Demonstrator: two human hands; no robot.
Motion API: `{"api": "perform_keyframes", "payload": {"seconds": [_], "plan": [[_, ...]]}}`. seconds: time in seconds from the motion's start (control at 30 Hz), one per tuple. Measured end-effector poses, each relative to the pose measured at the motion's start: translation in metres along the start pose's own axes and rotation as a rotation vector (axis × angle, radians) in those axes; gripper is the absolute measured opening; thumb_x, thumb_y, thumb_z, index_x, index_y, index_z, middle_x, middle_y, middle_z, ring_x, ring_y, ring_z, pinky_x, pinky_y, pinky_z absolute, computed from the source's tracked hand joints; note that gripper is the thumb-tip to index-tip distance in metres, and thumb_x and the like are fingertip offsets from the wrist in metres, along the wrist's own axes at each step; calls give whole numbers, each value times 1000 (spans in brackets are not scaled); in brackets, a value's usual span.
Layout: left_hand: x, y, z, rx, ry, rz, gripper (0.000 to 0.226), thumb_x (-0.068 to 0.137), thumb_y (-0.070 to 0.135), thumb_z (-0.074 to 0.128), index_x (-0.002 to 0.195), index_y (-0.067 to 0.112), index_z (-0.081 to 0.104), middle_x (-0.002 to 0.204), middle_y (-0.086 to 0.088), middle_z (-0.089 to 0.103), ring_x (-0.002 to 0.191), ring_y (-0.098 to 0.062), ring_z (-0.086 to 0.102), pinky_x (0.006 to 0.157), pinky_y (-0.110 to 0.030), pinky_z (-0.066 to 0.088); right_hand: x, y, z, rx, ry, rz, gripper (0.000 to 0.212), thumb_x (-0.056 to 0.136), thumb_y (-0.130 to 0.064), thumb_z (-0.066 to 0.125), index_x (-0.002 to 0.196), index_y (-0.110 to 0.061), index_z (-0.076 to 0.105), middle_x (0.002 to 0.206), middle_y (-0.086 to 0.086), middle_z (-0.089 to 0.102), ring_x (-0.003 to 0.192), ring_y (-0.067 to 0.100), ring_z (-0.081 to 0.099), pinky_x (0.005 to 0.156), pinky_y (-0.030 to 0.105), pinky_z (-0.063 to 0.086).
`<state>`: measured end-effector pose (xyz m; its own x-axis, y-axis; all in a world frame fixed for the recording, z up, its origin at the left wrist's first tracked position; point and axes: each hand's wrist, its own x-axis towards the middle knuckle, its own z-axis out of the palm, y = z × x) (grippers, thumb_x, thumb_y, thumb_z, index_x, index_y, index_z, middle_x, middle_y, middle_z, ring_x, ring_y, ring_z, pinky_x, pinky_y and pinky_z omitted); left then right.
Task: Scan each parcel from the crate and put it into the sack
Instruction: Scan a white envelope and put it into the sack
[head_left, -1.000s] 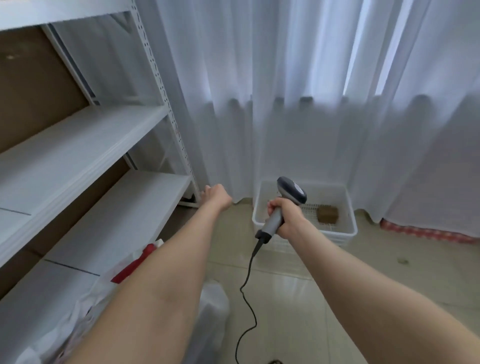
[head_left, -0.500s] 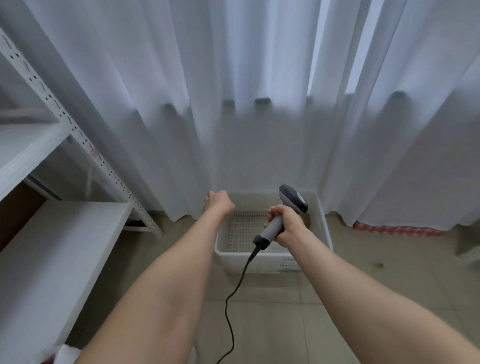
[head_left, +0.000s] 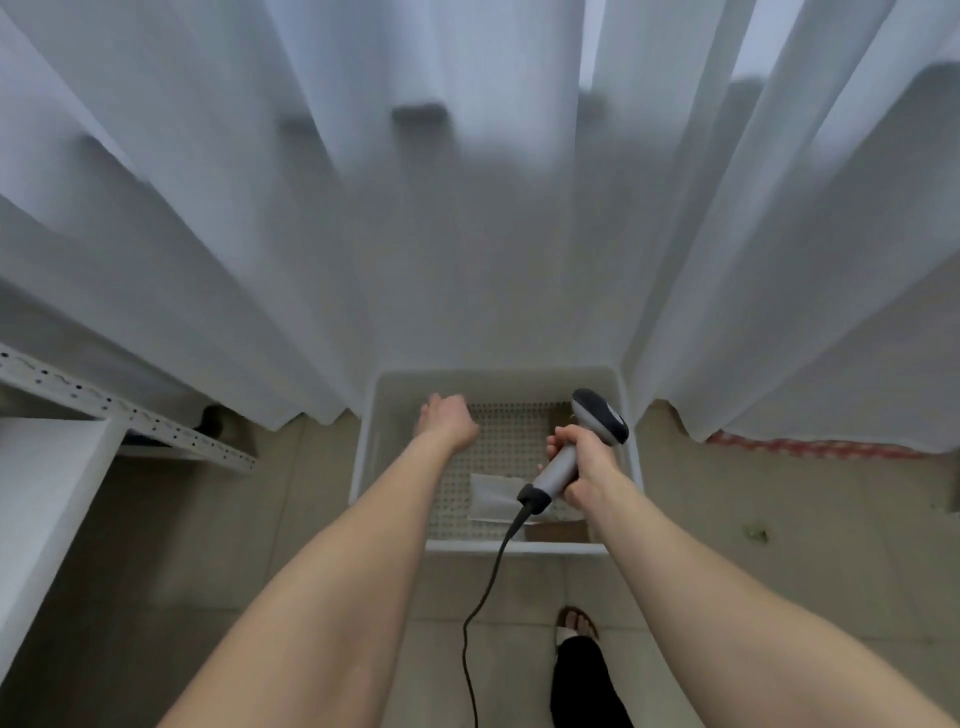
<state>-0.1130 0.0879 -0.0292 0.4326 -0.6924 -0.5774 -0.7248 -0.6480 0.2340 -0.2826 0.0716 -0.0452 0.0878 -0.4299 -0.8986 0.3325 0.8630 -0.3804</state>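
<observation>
A white crate (head_left: 363, 467) with a perforated bottom stands on the floor against the curtain. Inside it lie a flat pale plastic-wrapped parcel (head_left: 491, 493) and a brown parcel (head_left: 563, 531), the brown one mostly hidden under my right forearm. My left hand (head_left: 445, 422) hovers over the crate's left half with its fingers bent loosely downward, and I see nothing in it. My right hand (head_left: 584, 462) grips the handle of a grey barcode scanner (head_left: 597, 421) above the crate's right half. The sack is out of view.
The scanner's black cable (head_left: 475, 613) hangs down to the tiled floor. A white metal shelf unit (head_left: 47, 467) stands at the left. White curtains (head_left: 467, 208) hang behind the crate. My foot (head_left: 574, 623) and black trouser leg are just in front of the crate.
The view has swung right and down from the shelves and sack onto the crate. Both hands now hang over the crate, and the flat parcel has come into sight.
</observation>
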Motion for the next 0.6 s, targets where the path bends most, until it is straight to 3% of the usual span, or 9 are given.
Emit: {"api": "perform_keyframes", "payload": {"seconds": [0.1,0.2,0.3,0.43,0.53,0.6], "plan": [[58,4,40,-38,-78,-21,40,94,14,46,133,7,52,142,-17,42,129,-33,43,108,-38,36,69,-4,0,-52,41,64,10,88,-9,62,78,-9,60,69,4,60,63,16,55,67,35,50],[113,-8,84,-138,-160,-82,26,94,11,48,116,12,61,129,-14,52,119,-26,51,104,-34,40,141,3,-4,-69,64,143,8,91,-12,60,83,-9,59,68,5,58,62,16,54,72,38,52],[167,-31,138,-225,-225,-166,47,95,13,49,141,7,42,145,-12,43,130,-28,45,103,-32,38,216,19,-10,-102,117,193,10,91,-14,62,93,-6,57,73,8,57,65,19,55,59,38,49],[237,-66,216,-273,-291,-273,52,96,13,50,144,5,34,145,-14,42,128,-28,46,97,-32,40,318,46,-22,-165,198,246,44,89,-20,66,126,-4,50,111,18,58,78,30,58,60,41,50],[281,-89,269,-312,-325,-337,52,95,14,50,143,2,33,141,-16,43,123,-30,48,93,-33,42,391,66,-33,-220,242,272,53,90,-21,66,136,-7,43,128,19,52,79,32,58,57,41,51],[310,-105,305,-344,-347,-371,56,95,15,51,144,1,30,133,-15,48,113,-28,53,85,-33,43,437,81,-42,-240,229,279,55,92,-19,64,140,-7,42,133,18,48,88,33,55,70,42,54]]}}
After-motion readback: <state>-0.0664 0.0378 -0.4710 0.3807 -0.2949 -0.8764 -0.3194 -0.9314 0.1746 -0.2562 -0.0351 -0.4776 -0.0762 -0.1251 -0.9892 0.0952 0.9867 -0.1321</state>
